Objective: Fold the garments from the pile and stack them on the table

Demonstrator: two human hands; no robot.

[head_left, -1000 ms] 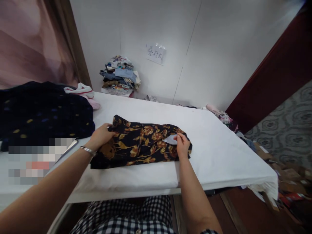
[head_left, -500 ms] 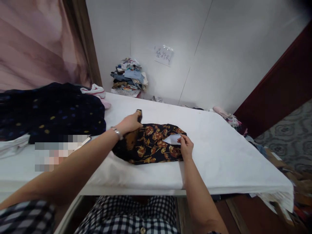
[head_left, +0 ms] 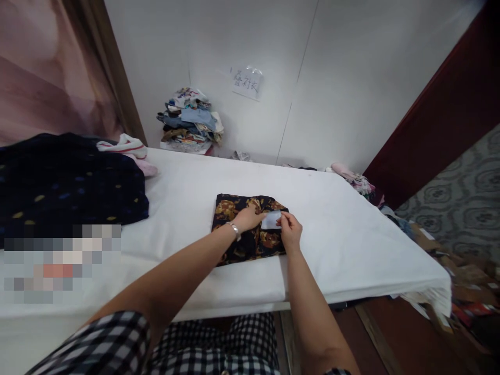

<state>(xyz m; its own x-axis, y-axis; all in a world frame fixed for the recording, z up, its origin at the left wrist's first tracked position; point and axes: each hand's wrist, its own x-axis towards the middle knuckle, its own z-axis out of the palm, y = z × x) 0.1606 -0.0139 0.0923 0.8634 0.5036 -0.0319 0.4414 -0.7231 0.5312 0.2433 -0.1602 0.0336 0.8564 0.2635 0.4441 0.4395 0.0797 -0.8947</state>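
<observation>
A dark floral garment [head_left: 269,240] with brown and gold flowers lies folded into a compact block near the front of the white-covered table. Across its upper middle reaches my left hand [head_left: 248,219], wearing a silver bracelet, its fingers closed on the cloth; the fingertips are partly hidden. At the garment's right side, my right hand [head_left: 291,229] pinches the edge of a small white slip [head_left: 271,220] that lies on the cloth. Whether the slip is paper or fabric, I cannot tell. The slip's left edge is beside my left fingertips.
The white-covered table [head_left: 344,245] extends to both sides. A dark spotted garment [head_left: 70,182] and a white-and-pink cloth [head_left: 128,148] lie at left. Stacked clothes [head_left: 191,122] stand at the back wall under a handwritten sign [head_left: 247,82]. More clothes [head_left: 355,182] line the far right edge.
My left hand has moved right, bringing the garment's left end over onto the rest, so the garment is shorter now. My right hand stays at the white slip. The view has shifted right.
</observation>
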